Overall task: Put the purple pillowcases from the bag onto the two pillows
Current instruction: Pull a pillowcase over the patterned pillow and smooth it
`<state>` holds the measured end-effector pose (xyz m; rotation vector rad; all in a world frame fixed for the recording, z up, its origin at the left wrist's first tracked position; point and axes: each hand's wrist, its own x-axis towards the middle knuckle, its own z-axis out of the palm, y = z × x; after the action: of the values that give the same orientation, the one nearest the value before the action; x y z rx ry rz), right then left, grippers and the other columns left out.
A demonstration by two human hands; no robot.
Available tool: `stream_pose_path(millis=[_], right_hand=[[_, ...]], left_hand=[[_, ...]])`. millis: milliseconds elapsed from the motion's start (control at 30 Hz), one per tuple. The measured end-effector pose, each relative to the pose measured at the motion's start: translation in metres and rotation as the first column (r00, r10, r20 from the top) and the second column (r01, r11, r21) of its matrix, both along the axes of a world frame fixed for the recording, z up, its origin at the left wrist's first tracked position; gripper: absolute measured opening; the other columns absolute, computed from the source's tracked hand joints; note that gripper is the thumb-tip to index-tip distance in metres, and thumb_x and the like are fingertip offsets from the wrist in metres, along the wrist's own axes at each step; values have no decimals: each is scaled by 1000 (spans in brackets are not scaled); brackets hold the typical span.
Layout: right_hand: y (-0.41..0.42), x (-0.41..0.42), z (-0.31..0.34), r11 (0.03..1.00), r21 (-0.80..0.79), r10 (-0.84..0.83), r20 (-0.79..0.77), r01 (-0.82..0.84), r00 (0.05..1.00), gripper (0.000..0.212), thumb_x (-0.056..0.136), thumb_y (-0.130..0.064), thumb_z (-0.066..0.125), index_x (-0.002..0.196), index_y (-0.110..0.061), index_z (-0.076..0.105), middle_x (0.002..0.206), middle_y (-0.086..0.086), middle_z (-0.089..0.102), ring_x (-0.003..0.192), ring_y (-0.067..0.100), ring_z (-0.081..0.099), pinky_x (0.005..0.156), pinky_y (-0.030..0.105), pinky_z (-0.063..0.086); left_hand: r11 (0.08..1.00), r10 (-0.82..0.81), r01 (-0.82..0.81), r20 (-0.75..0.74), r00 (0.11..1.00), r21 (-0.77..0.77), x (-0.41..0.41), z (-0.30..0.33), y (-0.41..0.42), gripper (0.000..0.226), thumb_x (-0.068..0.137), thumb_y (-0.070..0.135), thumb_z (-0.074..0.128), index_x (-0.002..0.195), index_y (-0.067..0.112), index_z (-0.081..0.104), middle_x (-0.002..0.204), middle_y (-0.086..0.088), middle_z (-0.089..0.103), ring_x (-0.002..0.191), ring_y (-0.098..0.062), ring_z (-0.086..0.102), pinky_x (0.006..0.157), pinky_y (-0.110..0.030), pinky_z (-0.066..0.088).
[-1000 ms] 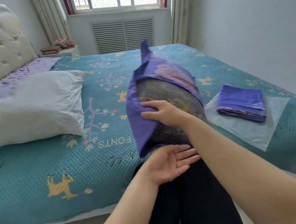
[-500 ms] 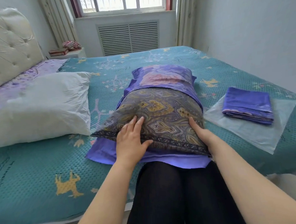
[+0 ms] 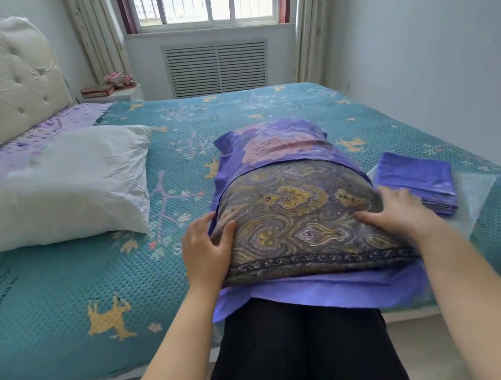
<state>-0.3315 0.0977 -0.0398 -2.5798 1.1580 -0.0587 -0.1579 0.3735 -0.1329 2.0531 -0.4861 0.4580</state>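
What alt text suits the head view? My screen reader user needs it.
Both hands work a patterned pillow into a purple pillowcase on a teal bed: left hand grips its corner, right hand presses its side. A white pillow and folded pillowcase wait alongside.

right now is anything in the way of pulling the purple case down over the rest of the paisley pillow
Nothing visible blocks it. The purple case covers only the far end of the paisley pillow, and its lower layer lies flat under the near end. The left hand and right hand sit on the pillow's sides, clear of the case's edge.
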Motion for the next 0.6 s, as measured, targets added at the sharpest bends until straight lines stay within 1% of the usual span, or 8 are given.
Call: stream_pose_path(millis=[67,167,233,367,433,467,533,600], right_hand=[[20,9,-13,969,-247,36,226,21,973,58,80,-34,65,132,-18,47,137,14,40,125,36,42,103,44,36],[54,25,-27,934,-284,326,433,-216,840,46,86,-9,52,131,-17,50,133,11,48,124,32,45,104,42,35],[72,31,-31,901,-290,424,432,-323,796,44,93,-26,47,137,-26,45,140,6,45,132,29,38,109,44,29],[101,43,-23,756,-396,619,175,-521,766,74,76,-79,28,143,-51,16,158,-12,10,147,19,-1,117,52,-4],[110,54,-26,741,-393,596,11,-544,803,81,73,-84,29,143,-55,2,159,-13,-5,146,20,-14,113,58,-11],[112,61,-28,770,-372,547,-35,-519,836,81,74,-83,32,143,-55,1,159,-13,-9,145,22,-15,112,61,-9],[113,73,-29,837,-314,446,-85,-449,891,79,76,-80,35,144,-52,6,159,-10,-6,146,26,-9,111,64,-1],[116,83,-29,840,-290,431,-154,-458,889,79,75,-82,36,144,-50,12,160,-8,4,145,28,4,110,63,7]], left_hand=[[1000,-13,21,-383,924,16,10,-20,12,70,89,58,45,137,7,41,138,-15,46,129,-29,39,106,-36,28],[962,-29,170,-537,843,214,11,-56,31,69,93,53,27,143,5,31,142,-19,42,129,-33,40,104,-40,32],[956,-53,206,-567,822,209,13,-65,37,62,94,49,28,135,3,39,131,-15,51,118,-29,50,94,-37,38],[923,-308,20,-705,639,-385,9,-37,32,18,93,8,54,107,-1,59,99,-16,67,89,-25,63,79,-36,53],[892,-406,106,-675,617,-439,8,-13,38,13,90,1,55,100,0,63,91,-15,70,80,-22,63,71,-31,54],[913,-397,197,-670,627,-356,8,-1,43,13,91,5,54,99,1,65,94,-17,71,81,-20,63,73,-32,53],[920,-246,386,-659,711,73,13,11,56,21,95,18,52,95,3,67,97,-17,71,80,-15,60,74,-32,49],[762,-51,386,-545,837,520,18,21,63,24,93,28,50,97,9,65,102,-15,70,86,-17,62,76,-32,47]])
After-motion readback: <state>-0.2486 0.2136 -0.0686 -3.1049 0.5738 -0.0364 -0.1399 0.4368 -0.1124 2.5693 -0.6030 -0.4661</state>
